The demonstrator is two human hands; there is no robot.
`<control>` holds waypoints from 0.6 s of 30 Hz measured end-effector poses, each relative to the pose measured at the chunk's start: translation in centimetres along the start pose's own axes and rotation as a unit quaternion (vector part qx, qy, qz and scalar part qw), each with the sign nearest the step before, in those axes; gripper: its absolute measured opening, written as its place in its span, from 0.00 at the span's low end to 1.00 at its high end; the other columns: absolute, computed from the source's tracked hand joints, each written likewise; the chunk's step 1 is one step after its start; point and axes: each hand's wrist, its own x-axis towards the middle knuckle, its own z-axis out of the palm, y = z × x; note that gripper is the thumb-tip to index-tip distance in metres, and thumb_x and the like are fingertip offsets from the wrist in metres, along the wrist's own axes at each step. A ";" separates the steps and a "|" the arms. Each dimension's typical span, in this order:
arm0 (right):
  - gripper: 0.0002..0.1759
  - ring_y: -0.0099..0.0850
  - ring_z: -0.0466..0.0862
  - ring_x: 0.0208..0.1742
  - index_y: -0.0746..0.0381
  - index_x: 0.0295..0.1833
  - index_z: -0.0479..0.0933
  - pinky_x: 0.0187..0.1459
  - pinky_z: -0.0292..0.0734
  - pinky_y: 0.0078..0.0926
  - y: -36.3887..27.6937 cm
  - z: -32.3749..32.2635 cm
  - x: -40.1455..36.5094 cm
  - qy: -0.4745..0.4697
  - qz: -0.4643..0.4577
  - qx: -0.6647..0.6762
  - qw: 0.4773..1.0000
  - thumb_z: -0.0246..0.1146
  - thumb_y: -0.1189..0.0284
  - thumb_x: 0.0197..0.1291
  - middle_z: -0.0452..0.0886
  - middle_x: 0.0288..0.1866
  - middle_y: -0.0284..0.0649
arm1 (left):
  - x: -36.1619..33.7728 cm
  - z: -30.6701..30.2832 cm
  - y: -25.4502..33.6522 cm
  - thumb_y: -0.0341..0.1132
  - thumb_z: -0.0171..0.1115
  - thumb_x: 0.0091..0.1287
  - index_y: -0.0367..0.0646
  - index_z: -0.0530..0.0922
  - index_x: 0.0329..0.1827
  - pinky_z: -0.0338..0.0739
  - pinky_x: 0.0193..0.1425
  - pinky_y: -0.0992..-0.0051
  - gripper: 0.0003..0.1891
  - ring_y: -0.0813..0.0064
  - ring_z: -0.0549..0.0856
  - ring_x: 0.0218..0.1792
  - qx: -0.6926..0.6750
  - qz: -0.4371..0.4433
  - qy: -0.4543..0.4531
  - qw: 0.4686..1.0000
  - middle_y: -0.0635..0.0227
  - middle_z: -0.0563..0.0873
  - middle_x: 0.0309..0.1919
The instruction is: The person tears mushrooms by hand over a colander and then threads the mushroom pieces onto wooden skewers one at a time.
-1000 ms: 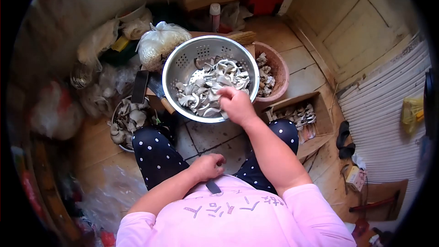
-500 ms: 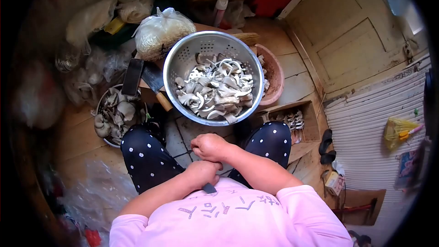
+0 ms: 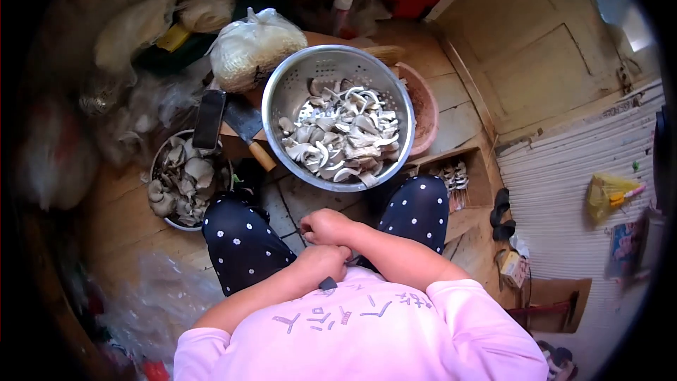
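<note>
Over my lap, my right hand (image 3: pixel 328 226) is closed with its fingers curled under; anything inside is hidden. My left hand (image 3: pixel 325 262) is also curled, touching the underside of my right wrist, and its fingertips are out of sight. A small dark flat piece (image 3: pixel 327 283) shows beside my left hand, against the pink shirt. Beyond my knees, a metal colander (image 3: pixel 267 95) holds torn oyster mushrooms (image 3: pixel 345 137), apart from both hands. On the left, a metal bowl (image 3: pixel 176 224) contains larger mushroom clusters (image 3: pixel 189 178).
A cleaver (image 3: pixel 261 155) with a wooden handle and a black phone (image 3: pixel 209 121) lie left of the colander. Behind stands a filled plastic bag (image 3: pixel 255 53). A pink basin (image 3: pixel 425 109) and a cardboard box (image 3: pixel 481 187) are on the right. Clear plastic sheeting (image 3: pixel 159 296) covers floor at left.
The view has shifted slightly, so the colander, cleaver and bowl appear a little farther right. My hands stay together over my lap; less of the dark piece shows.
</note>
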 end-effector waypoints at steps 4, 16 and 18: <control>0.11 0.48 0.84 0.41 0.59 0.38 0.83 0.45 0.78 0.44 1.2 1.2 0.2 0.016 0.019 -0.002 1.000 0.62 0.70 0.47 0.85 0.37 0.49 | 0.6 0.2 0.4 0.34 0.58 0.54 0.45 0.85 0.44 0.80 0.43 0.61 0.15 0.56 0.86 0.38 0.009 0.007 -0.024 1.000 0.55 0.87 0.35; 0.11 0.46 0.84 0.41 0.59 0.38 0.83 0.44 0.78 0.44 0.9 -1.0 -3.8 0.142 0.010 0.040 0.989 0.62 0.70 0.47 0.85 0.37 0.48 | 3.1 3.6 0.3 0.33 0.60 0.58 0.45 0.82 0.50 0.79 0.53 0.66 0.17 0.59 0.85 0.46 -0.013 0.027 -0.021 0.999 0.56 0.86 0.45; 0.11 0.46 0.84 0.41 0.60 0.37 0.83 0.44 0.78 0.43 0.7 -2.2 -5.5 0.157 -0.052 0.106 0.981 0.61 0.69 0.48 0.85 0.37 0.48 | 3.8 4.5 0.1 0.35 0.60 0.58 0.41 0.79 0.55 0.74 0.59 0.65 0.21 0.57 0.82 0.53 -0.047 -0.016 0.041 0.998 0.54 0.83 0.52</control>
